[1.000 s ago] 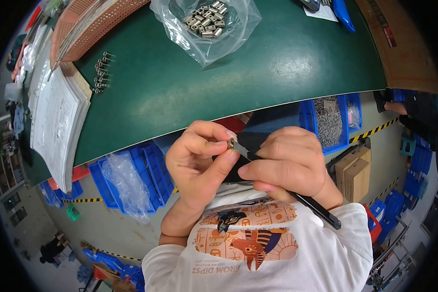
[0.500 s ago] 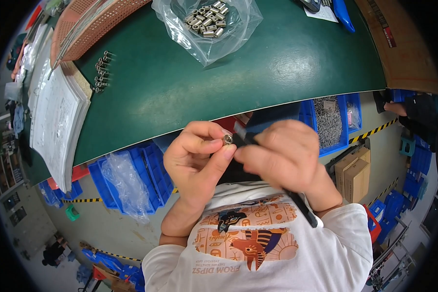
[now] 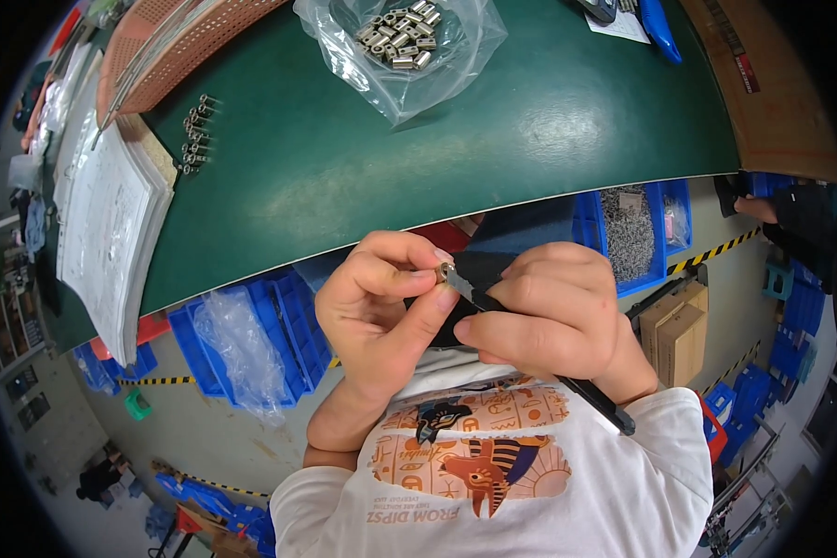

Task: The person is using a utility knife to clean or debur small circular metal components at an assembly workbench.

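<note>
Between the thumb and fingers of my left hand [image 3: 377, 307] is a small shiny metal sleeve [image 3: 445, 272], its end turned to the right. My right hand [image 3: 558, 307] is closed around a black-handled utility knife [image 3: 604, 409]. The knife's short grey blade [image 3: 459, 282] meets the open end of the sleeve; how deep the tip sits cannot be made out. Both hands are held in front of my shirt, just off the table's near edge. Farther back, a clear plastic bag [image 3: 395, 98] holds several similar metal sleeves [image 3: 402, 39].
The green table [image 3: 288, 177] carries a row of small metal parts [image 3: 195, 135], a stack of papers [image 3: 112, 232] and a pink perforated basket [image 3: 172, 60]. Blue bins [image 3: 242, 344] stand below its edge, one with many small metal pieces [image 3: 628, 237]. Another person [image 3: 800, 219] is at far right.
My right hand has lowered slightly, and the knife blade has come from above the sleeve down onto its end. The sleeve has tilted toward the blade.
</note>
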Action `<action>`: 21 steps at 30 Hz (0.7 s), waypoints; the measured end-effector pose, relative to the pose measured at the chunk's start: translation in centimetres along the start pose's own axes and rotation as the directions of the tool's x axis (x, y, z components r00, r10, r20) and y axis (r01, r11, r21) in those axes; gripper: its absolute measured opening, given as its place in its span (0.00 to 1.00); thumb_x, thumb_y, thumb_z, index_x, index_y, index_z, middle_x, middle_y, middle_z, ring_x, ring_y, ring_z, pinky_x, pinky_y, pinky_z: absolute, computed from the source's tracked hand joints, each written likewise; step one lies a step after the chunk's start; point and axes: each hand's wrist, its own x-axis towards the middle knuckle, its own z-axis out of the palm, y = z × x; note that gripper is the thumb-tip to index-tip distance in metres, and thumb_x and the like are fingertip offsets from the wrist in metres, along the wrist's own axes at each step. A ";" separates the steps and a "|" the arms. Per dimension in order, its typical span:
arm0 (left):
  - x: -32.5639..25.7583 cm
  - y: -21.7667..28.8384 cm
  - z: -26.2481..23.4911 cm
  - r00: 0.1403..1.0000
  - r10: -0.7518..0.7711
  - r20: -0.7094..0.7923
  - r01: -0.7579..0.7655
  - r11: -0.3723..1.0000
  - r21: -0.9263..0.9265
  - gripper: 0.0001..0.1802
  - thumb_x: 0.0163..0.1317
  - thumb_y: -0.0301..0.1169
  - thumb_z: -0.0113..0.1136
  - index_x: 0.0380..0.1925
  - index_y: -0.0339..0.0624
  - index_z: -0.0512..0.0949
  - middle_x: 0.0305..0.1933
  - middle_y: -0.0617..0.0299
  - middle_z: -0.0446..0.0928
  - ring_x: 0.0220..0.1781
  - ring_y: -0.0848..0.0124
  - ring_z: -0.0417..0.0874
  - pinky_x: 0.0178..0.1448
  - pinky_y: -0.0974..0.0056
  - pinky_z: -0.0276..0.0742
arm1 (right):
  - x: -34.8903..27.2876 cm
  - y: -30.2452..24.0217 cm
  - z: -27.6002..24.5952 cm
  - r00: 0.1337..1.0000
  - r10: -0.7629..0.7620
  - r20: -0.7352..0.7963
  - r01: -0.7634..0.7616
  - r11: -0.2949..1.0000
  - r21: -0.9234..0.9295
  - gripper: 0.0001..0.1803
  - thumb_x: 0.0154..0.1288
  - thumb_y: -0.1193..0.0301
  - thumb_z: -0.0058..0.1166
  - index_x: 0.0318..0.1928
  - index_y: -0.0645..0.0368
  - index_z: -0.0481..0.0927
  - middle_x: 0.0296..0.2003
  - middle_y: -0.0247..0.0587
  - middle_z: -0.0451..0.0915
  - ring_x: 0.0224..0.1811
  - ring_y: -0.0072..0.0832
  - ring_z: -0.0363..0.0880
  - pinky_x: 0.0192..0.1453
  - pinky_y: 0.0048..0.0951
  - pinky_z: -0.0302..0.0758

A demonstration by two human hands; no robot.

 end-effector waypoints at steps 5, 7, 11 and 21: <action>0.1 -0.1 0.0 1.000 0.012 0.010 -0.012 1.000 0.025 0.09 0.46 0.12 0.56 0.25 0.36 0.69 0.37 0.52 0.71 0.39 0.72 0.74 0.42 0.71 0.71 | 0.1 -0.3 -0.5 0.991 0.030 0.129 -0.008 0.985 -0.174 0.12 0.37 0.66 0.58 0.28 0.54 0.77 0.18 0.31 0.71 0.17 0.24 0.71 0.23 0.22 0.69; 0.0 -0.1 0.1 0.999 -0.018 -0.051 0.022 0.998 0.067 0.09 0.46 0.12 0.56 0.25 0.36 0.69 0.37 0.52 0.71 0.38 0.72 0.74 0.42 0.71 0.71 | 0.2 -0.2 -0.3 0.992 0.013 0.126 0.014 0.977 -0.214 0.13 0.35 0.66 0.58 0.27 0.54 0.77 0.18 0.31 0.71 0.17 0.24 0.71 0.23 0.22 0.69; 0.1 0.2 0.3 0.998 -0.016 -0.062 0.020 0.998 0.062 0.09 0.46 0.13 0.56 0.25 0.36 0.69 0.37 0.53 0.71 0.38 0.72 0.74 0.42 0.72 0.71 | 0.2 0.5 0.1 0.998 -0.051 0.040 0.061 0.946 -0.320 0.10 0.31 0.72 0.53 0.23 0.55 0.75 0.16 0.29 0.65 0.14 0.21 0.66 0.17 0.19 0.63; 0.0 0.1 0.3 0.999 0.027 -0.030 -0.024 0.994 0.108 0.09 0.45 0.13 0.58 0.24 0.36 0.69 0.36 0.53 0.71 0.37 0.71 0.74 0.41 0.70 0.71 | -0.2 0.0 -0.4 0.999 0.018 0.032 -0.016 0.999 -0.042 0.10 0.32 0.71 0.55 0.23 0.55 0.75 0.15 0.29 0.66 0.13 0.21 0.65 0.17 0.19 0.61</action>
